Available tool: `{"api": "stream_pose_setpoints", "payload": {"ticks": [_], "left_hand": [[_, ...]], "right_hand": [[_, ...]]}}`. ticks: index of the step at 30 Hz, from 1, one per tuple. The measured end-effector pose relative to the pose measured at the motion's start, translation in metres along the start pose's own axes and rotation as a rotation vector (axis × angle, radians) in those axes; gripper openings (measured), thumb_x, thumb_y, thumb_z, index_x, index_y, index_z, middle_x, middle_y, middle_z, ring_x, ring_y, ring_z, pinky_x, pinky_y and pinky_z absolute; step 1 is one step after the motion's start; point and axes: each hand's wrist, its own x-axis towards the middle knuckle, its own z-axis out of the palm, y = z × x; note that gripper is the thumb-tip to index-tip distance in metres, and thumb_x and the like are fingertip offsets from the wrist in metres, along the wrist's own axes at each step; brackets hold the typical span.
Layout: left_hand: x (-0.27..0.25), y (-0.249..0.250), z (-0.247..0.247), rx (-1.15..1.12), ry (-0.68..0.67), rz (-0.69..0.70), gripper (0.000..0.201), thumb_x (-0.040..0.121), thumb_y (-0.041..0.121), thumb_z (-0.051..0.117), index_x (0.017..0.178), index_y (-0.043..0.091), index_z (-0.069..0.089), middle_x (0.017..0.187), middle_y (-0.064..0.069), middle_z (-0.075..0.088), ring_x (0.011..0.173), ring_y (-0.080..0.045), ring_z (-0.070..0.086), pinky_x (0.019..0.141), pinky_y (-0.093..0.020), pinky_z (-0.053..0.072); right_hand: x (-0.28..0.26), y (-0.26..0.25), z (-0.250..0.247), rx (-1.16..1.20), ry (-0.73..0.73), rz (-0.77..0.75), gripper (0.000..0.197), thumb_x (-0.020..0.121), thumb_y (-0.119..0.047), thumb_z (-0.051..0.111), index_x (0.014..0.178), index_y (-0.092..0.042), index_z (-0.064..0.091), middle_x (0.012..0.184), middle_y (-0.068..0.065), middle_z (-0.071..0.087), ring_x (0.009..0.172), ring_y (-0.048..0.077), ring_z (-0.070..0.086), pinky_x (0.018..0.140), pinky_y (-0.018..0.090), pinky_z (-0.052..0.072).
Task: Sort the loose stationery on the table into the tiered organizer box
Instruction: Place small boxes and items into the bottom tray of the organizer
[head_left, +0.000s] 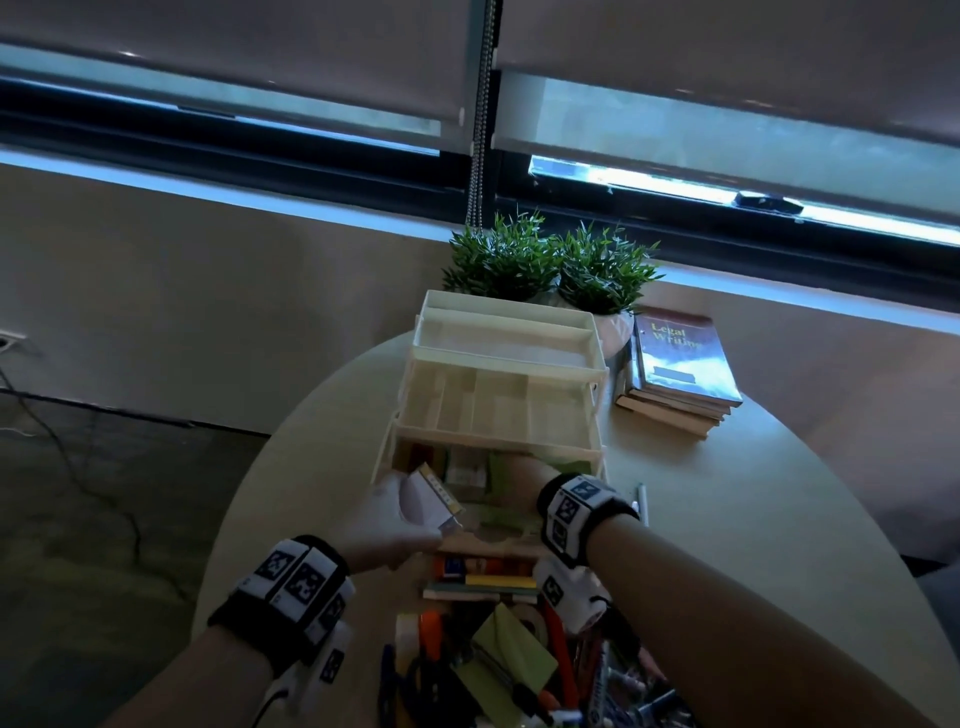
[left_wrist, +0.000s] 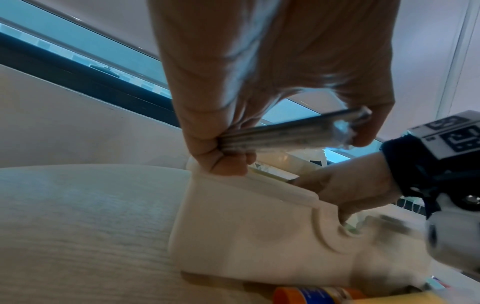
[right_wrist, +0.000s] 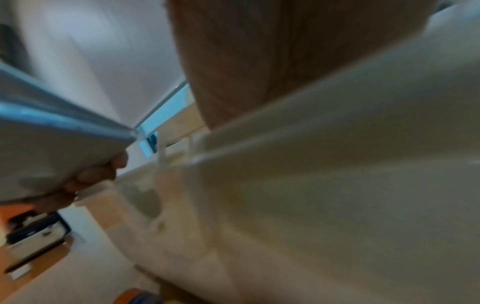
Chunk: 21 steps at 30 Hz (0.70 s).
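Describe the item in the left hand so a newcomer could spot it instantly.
Start at the cream tiered organizer box on the round table. At its lowest tier's front left corner, the left hand pinches a flat white pack. Unlike the pile nearby, it's held in the air.

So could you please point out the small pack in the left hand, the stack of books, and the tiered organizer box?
small pack (head_left: 434, 500): head view, on its pale top face.
stack of books (head_left: 685, 364): head view, on the top cover.
tiered organizer box (head_left: 506, 358): head view, on the top tier's front wall.
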Motion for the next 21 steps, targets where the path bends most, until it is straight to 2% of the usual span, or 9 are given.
{"api": "stream_pose_setpoints", "payload": {"ticks": [4, 8, 12, 16, 21], "left_hand": [[-0.002, 0.000, 0.000, -0.004, -0.003, 0.020, 0.051, 0.077, 0.016, 0.068, 0.114, 0.019, 0.033, 0.102, 0.000, 0.044, 0.076, -0.010, 0.051, 0.045, -0.014, 0.044], [-0.001, -0.003, 0.000, -0.033, 0.005, 0.025, 0.053, 0.074, 0.018, 0.071, 0.116, 0.016, 0.038, 0.100, -0.003, 0.047, 0.075, -0.015, 0.052, 0.042, -0.015, 0.043], [-0.001, -0.003, 0.000, -0.035, -0.006, 0.046, 0.054, 0.077, 0.017, 0.069, 0.120, 0.017, 0.035, 0.107, -0.004, 0.045, 0.075, -0.010, 0.051, 0.041, -0.011, 0.041], [0.001, -0.006, 0.001, -0.037, 0.005, 0.062, 0.050, 0.075, 0.020, 0.071, 0.114, 0.012, 0.041, 0.098, -0.003, 0.047, 0.071, -0.010, 0.051, 0.042, -0.015, 0.042], [0.003, -0.009, 0.000, -0.025, -0.004, 0.073, 0.051, 0.071, 0.023, 0.072, 0.112, 0.014, 0.042, 0.092, 0.000, 0.048, 0.076, -0.015, 0.054, 0.049, -0.021, 0.043]], "right_hand": [[0.016, -0.032, 0.011, -0.052, -0.020, 0.038, 0.049, 0.092, -0.020, 0.054, 0.136, -0.006, 0.038, 0.137, 0.015, 0.046, 0.122, 0.030, 0.049, 0.098, 0.035, 0.042], [0.023, -0.039, 0.015, -0.135, 0.067, 0.053, 0.035, 0.095, -0.016, 0.047, 0.128, -0.003, 0.047, 0.131, 0.016, 0.052, 0.119, 0.029, 0.053, 0.096, 0.033, 0.043], [0.022, -0.037, 0.013, -0.093, 0.015, 0.052, 0.046, 0.094, -0.023, 0.047, 0.134, -0.003, 0.038, 0.137, 0.018, 0.044, 0.124, 0.031, 0.046, 0.101, 0.036, 0.037], [0.006, -0.020, 0.010, 0.225, 0.024, 0.034, 0.073, 0.082, -0.021, 0.066, 0.142, -0.007, 0.027, 0.142, 0.016, 0.039, 0.129, 0.031, 0.041, 0.105, 0.034, 0.035], [0.006, -0.004, 0.015, 0.183, 0.046, 0.159, 0.076, 0.085, -0.017, 0.063, 0.144, -0.006, 0.017, 0.139, 0.018, 0.042, 0.124, 0.031, 0.046, 0.100, 0.035, 0.039]]}}
